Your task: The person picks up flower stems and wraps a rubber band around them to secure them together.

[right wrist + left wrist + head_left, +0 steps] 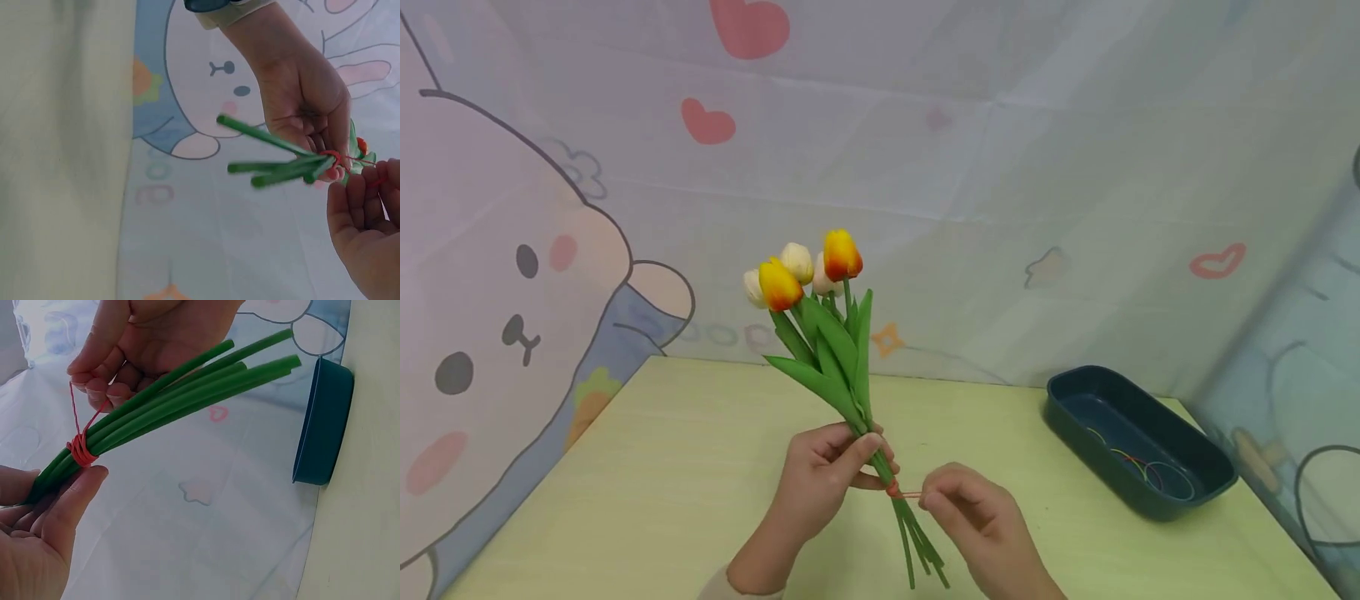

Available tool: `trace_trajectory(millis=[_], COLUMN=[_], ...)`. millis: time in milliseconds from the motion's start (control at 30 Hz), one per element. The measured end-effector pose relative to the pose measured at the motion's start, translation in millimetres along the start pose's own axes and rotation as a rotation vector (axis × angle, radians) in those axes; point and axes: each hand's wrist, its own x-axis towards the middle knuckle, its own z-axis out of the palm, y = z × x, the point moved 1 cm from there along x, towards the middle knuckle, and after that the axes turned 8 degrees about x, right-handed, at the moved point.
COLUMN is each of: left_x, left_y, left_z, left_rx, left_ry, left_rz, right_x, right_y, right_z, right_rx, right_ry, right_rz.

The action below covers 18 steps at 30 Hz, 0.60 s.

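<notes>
A bunch of artificial tulips [831,333], with yellow-orange and white heads and green leaves, leans up and to the left above the table. My left hand [820,471] grips its green stems [169,403] just below the leaves. A red rubber band [81,450] is wound several times round the stems, right beside the left fingertips. From it a stretched loop runs to my right hand [981,521], whose thumb and fingers pinch the loop's end. The cut stem ends [250,169] fan out below the band.
A dark blue tray [1067,425] stands at the right of the pale yellow-green table [662,467]. Several coloured rubber bands [1150,471] lie inside it. Behind the table hangs a printed cloth [925,192] with hearts and a cartoon animal.
</notes>
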Motion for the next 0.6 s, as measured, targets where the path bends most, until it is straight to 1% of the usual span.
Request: trace_trajectory(millis=[100,200,267,367,400,467,600], left_x=[0.6,1.3,1.9,2.9,3.0,3.3,3.7], left_y=[-0.6,-1.8,-3.0,-4.7,-5.1,-5.6,-6.7], left_z=[-0.4,-1.1,-2.4,-5.1,-6.0,-7.4,-9.4], left_rx=[-0.046,-0.117,-0.177,-0.254,-0.274,-0.303,-0.362], left_ry=[-0.022,-0.048,-0.057,-0.072,-0.072,-0.066,-0.034], left_rz=[-0.061,-0.106,-0.134,-0.16,-0.174,-0.196,-0.237], right_x=[0.1,-2.0,-4.6,-9.2,-10.7,-13.4,-19.1], right_y=[0.6,0.7,0.4,-0.7,-1.4,-2.8,-9.8], right_z=[-4.6,-8.3,-10.0,-10.3,-10.0,-8.8,-4.9], right_rx=[-0.066,-0.147,-0.21,-0.259,-0.265,-0.266,-0.261], right_ry=[-0.059,-0.085,-0.089,-0.09,-0.087,-0.079,-0.074], right_rz=[-0.073,-0.1,-0.097,-0.072,-0.059,-0.059,0.0])
